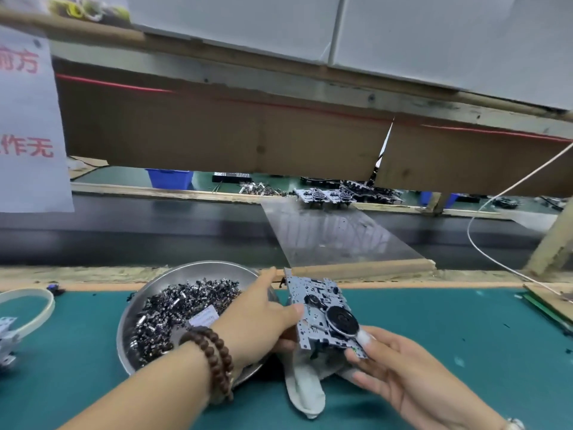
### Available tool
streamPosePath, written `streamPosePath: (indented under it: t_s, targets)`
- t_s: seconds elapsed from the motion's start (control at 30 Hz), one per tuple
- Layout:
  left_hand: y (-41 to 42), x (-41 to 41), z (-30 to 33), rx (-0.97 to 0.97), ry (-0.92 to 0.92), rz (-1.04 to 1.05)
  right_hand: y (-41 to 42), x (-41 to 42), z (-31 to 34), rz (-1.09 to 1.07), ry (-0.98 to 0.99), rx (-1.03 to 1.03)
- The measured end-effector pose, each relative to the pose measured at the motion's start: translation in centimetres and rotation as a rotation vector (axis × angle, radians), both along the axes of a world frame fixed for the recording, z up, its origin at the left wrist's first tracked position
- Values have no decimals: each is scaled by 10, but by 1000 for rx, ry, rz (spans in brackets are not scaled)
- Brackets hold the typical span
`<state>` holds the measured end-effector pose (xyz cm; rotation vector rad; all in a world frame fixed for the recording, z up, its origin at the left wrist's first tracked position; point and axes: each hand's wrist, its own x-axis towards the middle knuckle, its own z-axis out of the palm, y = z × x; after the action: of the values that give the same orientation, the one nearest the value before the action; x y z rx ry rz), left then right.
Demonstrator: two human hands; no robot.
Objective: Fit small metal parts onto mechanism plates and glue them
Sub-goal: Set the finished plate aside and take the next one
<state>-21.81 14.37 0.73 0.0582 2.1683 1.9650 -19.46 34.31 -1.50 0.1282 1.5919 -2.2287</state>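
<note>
A grey metal mechanism plate [319, 311] with a black round wheel on it is held tilted above the green mat. My left hand [260, 318] grips its left edge, thumb on top. My right hand [390, 364] pinches its lower right corner between thumb and fingers. Just left of the plate stands a round steel bowl [198, 274] heaped with several small dark metal parts [173, 315]; my left wrist, with a brown bead bracelet, crosses over it. A grey cloth glove [305, 392] lies on the mat under the plate.
A dark conveyor belt [155, 231] runs behind the wooden edge, with a clear sheet [335, 237] across it and more mechanism plates [325, 197] beyond. A white band [37, 308] lies at left, a white cable [483, 259] at right. Cardboard hangs overhead.
</note>
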Motion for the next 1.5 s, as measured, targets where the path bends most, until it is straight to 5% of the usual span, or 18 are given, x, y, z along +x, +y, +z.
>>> streamPosePath:
  t_s: [0.83,0.9,1.03,1.23,1.33,1.5]
  targets:
    - [43,-95,8,139,-88,127,-12,-155,16,-403,76,204]
    - [39,-85,8,101,-29,117,-6,-159,12,-397,163,362]
    - [8,-55,10,-173,207,149,13,-143,4,-359,412,865]
    - [-45,2,19,-613,327,255,-12,-85,5,55,418,623]
    - [-78,23,31,-1048,330,310,-25,-63,32,151,525,577]
    - [-153,51,39,-1535,40,384,-37,-24,79,283,575,535]
